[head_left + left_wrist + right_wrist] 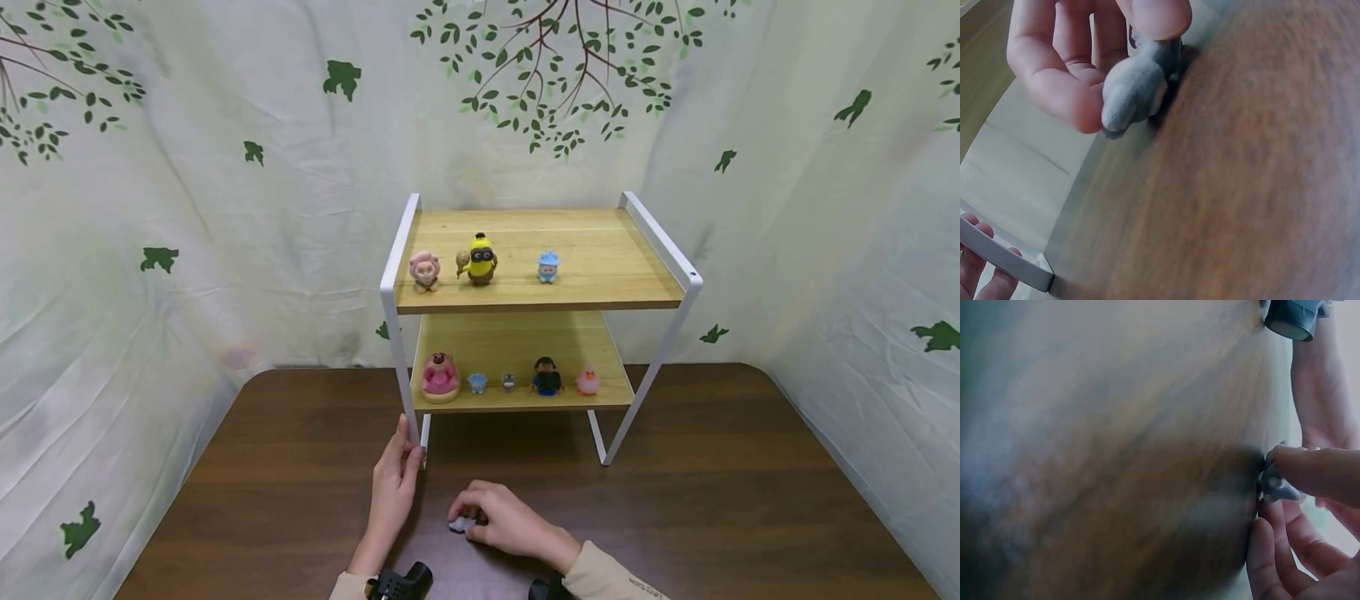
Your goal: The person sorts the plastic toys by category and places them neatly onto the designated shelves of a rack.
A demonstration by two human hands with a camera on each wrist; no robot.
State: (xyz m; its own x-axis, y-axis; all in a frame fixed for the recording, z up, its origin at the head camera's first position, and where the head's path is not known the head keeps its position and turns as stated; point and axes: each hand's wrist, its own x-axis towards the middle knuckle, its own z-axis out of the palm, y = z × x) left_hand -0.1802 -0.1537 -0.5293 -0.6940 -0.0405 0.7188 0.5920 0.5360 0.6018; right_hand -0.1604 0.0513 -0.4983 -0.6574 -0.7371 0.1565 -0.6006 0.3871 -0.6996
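My right hand pinches a small grey toy figure between thumb and fingers, low at the tabletop in front of the shelf. In the left wrist view the grey figure has a rounded, pale blue-grey body; the fingers hide part of it. The right wrist view shows the thumb on top of the figure. My left hand holds the front left leg of the white-framed shelf, thumb on one side and fingers on the other.
On the upper board stand a pink figure, a yellow figure and a blue-hatted figure. The lower board holds several figures, including a pink bear, a dark-haired figure and a pink chick. Leaf-patterned cloth surrounds the table.
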